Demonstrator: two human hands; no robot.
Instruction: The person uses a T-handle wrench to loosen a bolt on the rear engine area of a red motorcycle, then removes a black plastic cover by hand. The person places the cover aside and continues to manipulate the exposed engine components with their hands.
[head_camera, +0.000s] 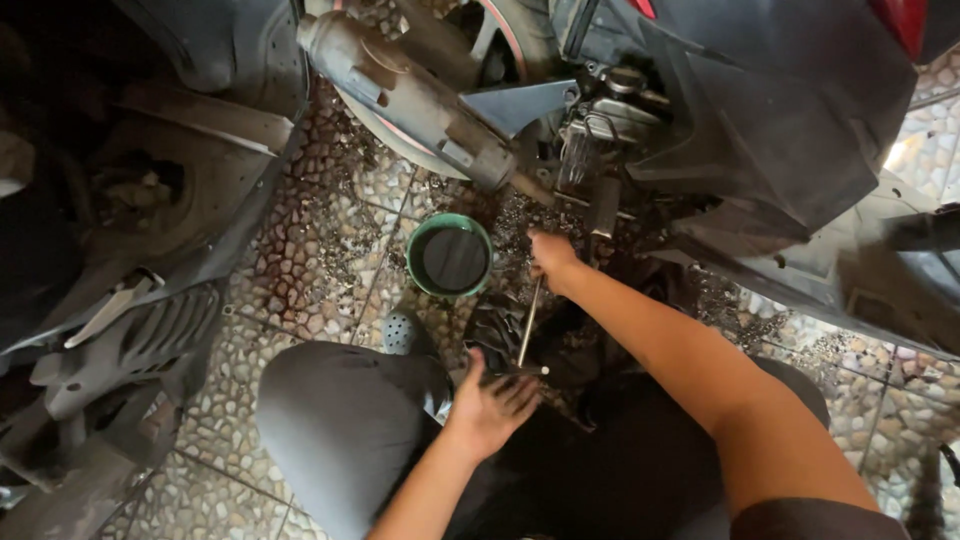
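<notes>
A slim shiny metal wrench (529, 322), a green plastic bowl (414, 262) of glossy dark oil, rough pebbled floor tiles (300, 250).

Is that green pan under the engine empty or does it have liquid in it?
Holding liquid: the green pan sits upright, with a dark glossy pool filling its inside.

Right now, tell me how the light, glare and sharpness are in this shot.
Head view: dim overall, with the left side deep in shadow; a bright glare patch on the floor tiles at far right; the green bowl, the metal rod, the left hand and the right hand are reasonably sharp; wide-angle bending at the edges.
</notes>
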